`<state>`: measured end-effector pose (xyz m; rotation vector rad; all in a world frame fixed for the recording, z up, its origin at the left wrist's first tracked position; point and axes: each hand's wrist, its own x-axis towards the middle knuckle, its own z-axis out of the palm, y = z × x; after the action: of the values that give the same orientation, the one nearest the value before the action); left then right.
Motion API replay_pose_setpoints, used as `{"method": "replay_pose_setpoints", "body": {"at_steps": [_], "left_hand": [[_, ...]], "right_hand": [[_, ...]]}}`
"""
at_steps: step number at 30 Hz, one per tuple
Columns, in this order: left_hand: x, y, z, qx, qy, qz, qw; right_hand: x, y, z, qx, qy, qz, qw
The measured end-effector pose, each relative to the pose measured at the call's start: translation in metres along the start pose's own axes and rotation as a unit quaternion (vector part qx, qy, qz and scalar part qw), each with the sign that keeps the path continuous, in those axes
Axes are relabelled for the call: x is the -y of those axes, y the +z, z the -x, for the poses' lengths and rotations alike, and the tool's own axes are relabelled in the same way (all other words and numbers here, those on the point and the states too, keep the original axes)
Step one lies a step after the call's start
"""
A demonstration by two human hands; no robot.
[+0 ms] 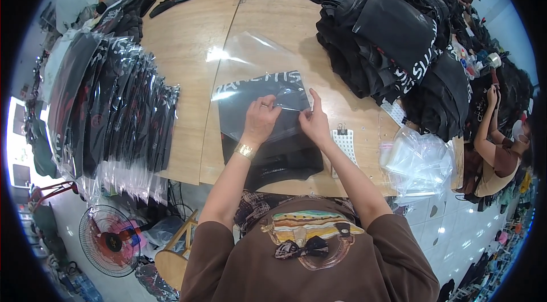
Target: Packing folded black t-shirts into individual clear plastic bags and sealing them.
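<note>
On the smooth tan wooden table [185, 34], right in front of the brown shirt [319, 268]: a folded black cloth [285, 159], soft and flat, with big white letters near its far edge; over that far part, a clear bag [253, 54], thin and shiny, reaching past the cloth onto the wood; hard to tell whether around the cloth or just on top.

Above the cloth, the left hand [262, 120], with bent fingers and a shiny gold band [245, 151] at the wrist; no way to tell whether pinching the bag or only pressing on it; just beside, the right hand [314, 122], with thumb and curled fingers together on the bag's edge, and pointing finger out straight.

Near the right arm, a flat white card [345, 148] with rows of small dark marks and a black metal clip [342, 131]; farther right, a crinkly heap of clear bags [419, 159]; behind that, a tall, floppy pile of black cloths [393, 23]; to the left, a long row of packed black cloths [114, 103], slick and shiny in plastic.
</note>
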<state>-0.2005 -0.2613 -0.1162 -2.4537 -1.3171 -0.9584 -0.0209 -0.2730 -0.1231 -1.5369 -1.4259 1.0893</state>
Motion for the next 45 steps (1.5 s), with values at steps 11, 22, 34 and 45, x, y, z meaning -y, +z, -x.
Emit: {"method": "replay_pose_setpoints", "body": {"at_steps": [11,22,34,45], "left_hand": [[-0.004,-0.021,0.016,0.022,-0.086,-0.075,0.993],[0.067,-0.015,0.037,-0.022,-0.267,-0.042,0.962],[0.122,0.037,-0.032,0.01,-0.306,-0.044,0.951],[0.152,0.045,-0.038,0.11,-0.39,0.054,0.913]], "right_hand": [[-0.001,-0.006,-0.009,-0.13,-0.068,0.238,0.96],[-0.01,-0.018,-0.057,-0.009,0.163,-0.049,0.985],[-0.019,-0.023,-0.191,0.01,0.029,0.187,0.982],[-0.028,0.0,-0.165,-0.108,-0.114,0.217,0.963]]}}
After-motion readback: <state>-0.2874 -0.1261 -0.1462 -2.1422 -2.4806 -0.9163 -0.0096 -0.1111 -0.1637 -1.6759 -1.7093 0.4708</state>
